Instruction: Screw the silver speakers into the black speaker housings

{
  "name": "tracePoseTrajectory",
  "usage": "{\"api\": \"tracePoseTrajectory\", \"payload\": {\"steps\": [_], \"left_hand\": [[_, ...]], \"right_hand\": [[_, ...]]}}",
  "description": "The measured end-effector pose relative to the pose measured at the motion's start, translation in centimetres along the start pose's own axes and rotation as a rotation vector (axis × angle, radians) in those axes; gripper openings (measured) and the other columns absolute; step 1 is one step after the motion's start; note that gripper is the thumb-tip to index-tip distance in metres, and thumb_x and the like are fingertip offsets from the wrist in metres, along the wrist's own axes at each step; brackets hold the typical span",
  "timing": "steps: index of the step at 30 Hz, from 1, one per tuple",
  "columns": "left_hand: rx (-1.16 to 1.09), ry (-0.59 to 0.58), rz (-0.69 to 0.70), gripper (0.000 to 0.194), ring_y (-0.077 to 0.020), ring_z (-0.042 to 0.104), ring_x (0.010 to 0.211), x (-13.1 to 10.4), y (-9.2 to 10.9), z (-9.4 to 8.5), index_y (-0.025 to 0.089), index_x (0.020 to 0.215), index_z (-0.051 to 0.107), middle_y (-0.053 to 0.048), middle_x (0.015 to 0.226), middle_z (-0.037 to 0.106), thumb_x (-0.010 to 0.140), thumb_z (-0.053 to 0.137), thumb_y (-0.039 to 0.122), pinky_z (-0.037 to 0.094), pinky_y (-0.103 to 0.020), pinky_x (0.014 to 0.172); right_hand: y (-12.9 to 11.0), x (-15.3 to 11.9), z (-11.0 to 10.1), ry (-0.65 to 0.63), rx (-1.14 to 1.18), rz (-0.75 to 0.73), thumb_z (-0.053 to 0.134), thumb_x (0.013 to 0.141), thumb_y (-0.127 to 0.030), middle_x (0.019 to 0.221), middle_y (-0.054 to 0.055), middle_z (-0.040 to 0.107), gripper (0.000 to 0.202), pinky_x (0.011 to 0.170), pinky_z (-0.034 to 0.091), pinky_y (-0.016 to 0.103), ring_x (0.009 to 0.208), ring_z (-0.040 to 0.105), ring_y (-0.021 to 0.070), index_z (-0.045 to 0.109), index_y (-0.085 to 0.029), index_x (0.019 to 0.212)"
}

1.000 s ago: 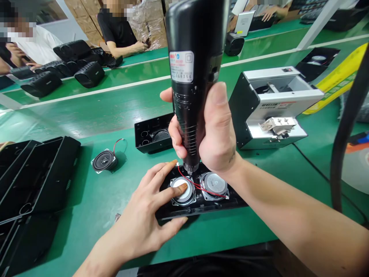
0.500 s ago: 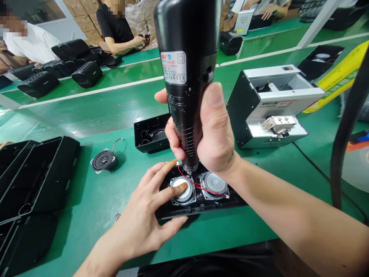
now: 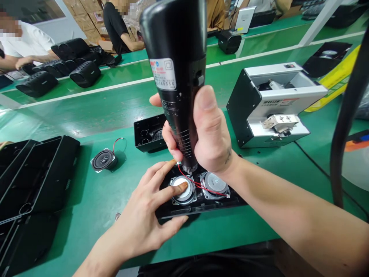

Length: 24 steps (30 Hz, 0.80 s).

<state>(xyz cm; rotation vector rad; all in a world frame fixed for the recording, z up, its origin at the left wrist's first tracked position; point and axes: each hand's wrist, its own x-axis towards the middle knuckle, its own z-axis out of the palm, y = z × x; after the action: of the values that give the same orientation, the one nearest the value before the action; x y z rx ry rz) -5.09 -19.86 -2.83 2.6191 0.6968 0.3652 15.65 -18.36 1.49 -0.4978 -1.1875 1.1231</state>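
My right hand (image 3: 211, 132) is wrapped round a black electric screwdriver (image 3: 177, 42), thumb on the near side. The tool points down, leaning slightly, its nose close above the gap between two round speakers; the bit's tip is too small to make out. Both speakers, the left one (image 3: 190, 194) and the right one (image 3: 215, 182), lie magnet side up in a black panel (image 3: 178, 212), with red wires across them. With fingers spread, my left hand (image 3: 145, 206) rests on the panel's left end. One fingertip touches the left speaker's magnet, and the thumb lies at the near edge.
A loose speaker (image 3: 103, 161) lies to the left, beyond black housings (image 3: 54, 181). Behind my hands is an open black case (image 3: 148, 134). A silver-and-black machine (image 3: 276, 107) stands at right, near a dark hanging cable (image 3: 343, 134). Co-workers sit across the green bench (image 3: 121, 105).
The screwdriver's top has tilted left and toward me, and my right hand has shifted slightly left with it. My left hand and the panel stay put.
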Motion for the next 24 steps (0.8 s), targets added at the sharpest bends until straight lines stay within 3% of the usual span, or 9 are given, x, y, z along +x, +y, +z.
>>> {"api": "tracePoseTrajectory", "payload": {"steps": [3,8,12,15,24], "left_hand": [[0.018,-0.002,-0.005,0.034,-0.0373,0.035,0.148,0.1,0.0,0.0,0.026,0.128,0.064,-0.01,0.168,0.034,0.096,0.069,0.034,0.045,-0.063,0.116],[0.06,-0.022,0.004,0.037,-0.0389,0.037,0.146,0.2,0.0,-0.3,0.026,0.129,0.065,-0.01,0.165,0.038,0.093,0.071,0.033,0.047,-0.062,0.116],[0.061,-0.047,-0.019,0.036,-0.0394,0.038,0.145,0.2,0.1,-0.6,0.026,0.127,0.067,-0.012,0.161,0.041,0.092,0.071,0.034,0.048,-0.063,0.115],[0.049,-0.059,-0.035,0.035,-0.0391,0.039,0.143,0.3,0.2,-0.7,0.026,0.126,0.068,-0.012,0.161,0.039,0.091,0.071,0.033,0.047,-0.064,0.115],[0.028,-0.027,-0.01,0.042,-0.0368,0.044,0.137,0.6,0.4,-0.9,0.03,0.127,0.066,-0.011,0.142,0.053,0.087,0.074,0.028,0.053,-0.061,0.11]], "right_hand": [[0.1,-0.2,0.2,0.005,-0.005,0.013,0.048,0.107,-0.064,0.064,-0.003,0.05,0.049,0.046,0.038,0.027,0.049,0.046,0.0125,0.059,-0.017,0.116],[0.5,-0.4,0.2,-0.035,0.038,0.054,0.052,0.103,-0.072,0.065,-0.002,0.052,0.053,0.045,0.036,0.025,0.049,0.046,0.0107,0.048,-0.021,0.088],[1.0,-0.5,0.0,-0.038,0.076,0.053,0.059,0.091,-0.084,0.065,-0.002,0.054,0.067,0.042,0.036,0.026,0.045,0.044,0.0104,0.059,-0.018,0.102],[1.2,-0.8,-0.2,-0.064,0.102,0.082,0.064,0.085,-0.086,0.067,-0.001,0.056,0.069,0.045,0.038,0.025,0.047,0.046,0.0106,0.058,-0.018,0.096],[1.6,-1.4,-0.4,-0.103,0.099,0.084,0.062,0.086,-0.084,0.066,-0.002,0.053,0.067,0.047,0.039,0.025,0.049,0.048,0.0116,0.054,-0.019,0.093]]}}
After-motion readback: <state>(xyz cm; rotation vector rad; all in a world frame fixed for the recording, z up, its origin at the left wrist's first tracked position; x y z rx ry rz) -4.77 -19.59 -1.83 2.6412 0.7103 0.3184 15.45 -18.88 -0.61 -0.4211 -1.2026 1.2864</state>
